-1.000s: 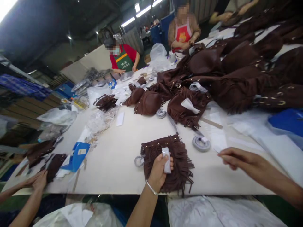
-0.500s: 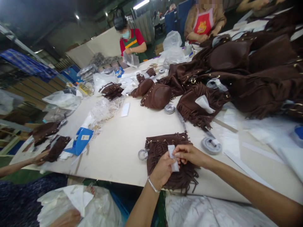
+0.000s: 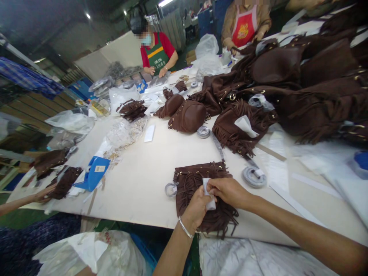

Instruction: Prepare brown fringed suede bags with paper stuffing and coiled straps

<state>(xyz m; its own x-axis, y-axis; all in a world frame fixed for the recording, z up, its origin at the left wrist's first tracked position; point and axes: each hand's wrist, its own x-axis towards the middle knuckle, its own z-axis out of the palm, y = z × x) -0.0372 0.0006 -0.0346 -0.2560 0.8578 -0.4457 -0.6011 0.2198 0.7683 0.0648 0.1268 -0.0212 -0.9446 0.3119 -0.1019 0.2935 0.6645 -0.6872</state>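
A dark brown fringed bag (image 3: 184, 183) with gold eyelets lies on the table in front of me. Over its front, my left hand (image 3: 198, 209) is closed on a folded white strip of thin wrapping material (image 3: 212, 205). My right hand (image 3: 227, 191) pinches the same strip from the right, its fingertips partly hidden. Beside the bag's left edge is a small wrapped coil (image 3: 170, 189). A larger wrapped strap coil (image 3: 254, 176) rests to the right of the bag.
Brown bags (image 3: 276, 65) are heaped at the back right. A blue holder (image 3: 96, 172) and clear plastic bags (image 3: 126, 132) stand left. A co-worker's hand (image 3: 43, 193) touches another fringed bag at far left. Two people (image 3: 158, 53) work across the table (image 3: 135, 180).
My hands stay on the white strip, with the right fingers shifted slightly left over it. Across the table, the masked person has lowered a clear plastic bag to the tabletop.
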